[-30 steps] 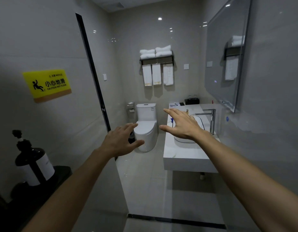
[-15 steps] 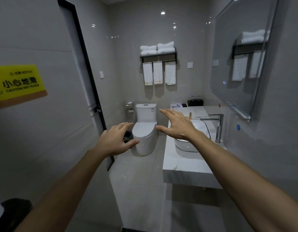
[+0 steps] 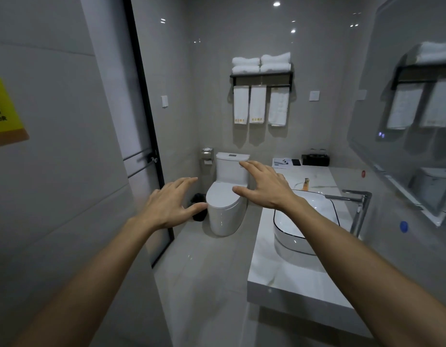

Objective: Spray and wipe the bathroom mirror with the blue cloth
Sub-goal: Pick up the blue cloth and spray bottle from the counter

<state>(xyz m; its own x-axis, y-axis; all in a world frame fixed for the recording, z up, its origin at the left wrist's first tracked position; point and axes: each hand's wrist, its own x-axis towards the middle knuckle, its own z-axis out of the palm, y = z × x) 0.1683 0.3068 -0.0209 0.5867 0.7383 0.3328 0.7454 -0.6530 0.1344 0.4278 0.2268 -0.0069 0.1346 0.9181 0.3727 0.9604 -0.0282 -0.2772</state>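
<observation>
The bathroom mirror (image 3: 407,116) hangs on the right wall above the white counter (image 3: 289,276). It reflects the towel rack. My left hand (image 3: 170,205) and my right hand (image 3: 264,186) are both stretched out in front of me with fingers spread, holding nothing. They hover in mid-air, well left of the mirror. No blue cloth or spray bottle shows in the head view.
A basin (image 3: 304,221) with a chrome tap (image 3: 357,209) sits on the counter. A toilet (image 3: 227,199) stands ahead, under a towel rack (image 3: 262,91). A dark-framed glass door (image 3: 144,136) is at left, beside a yellow caution sign (image 3: 3,113). Small items lie at the counter's far end.
The view has moved forward into the bathroom; the mirror, counter and toilet look closer, and the yellow sign has slid off to the left. Both hands stay spread and empty.
</observation>
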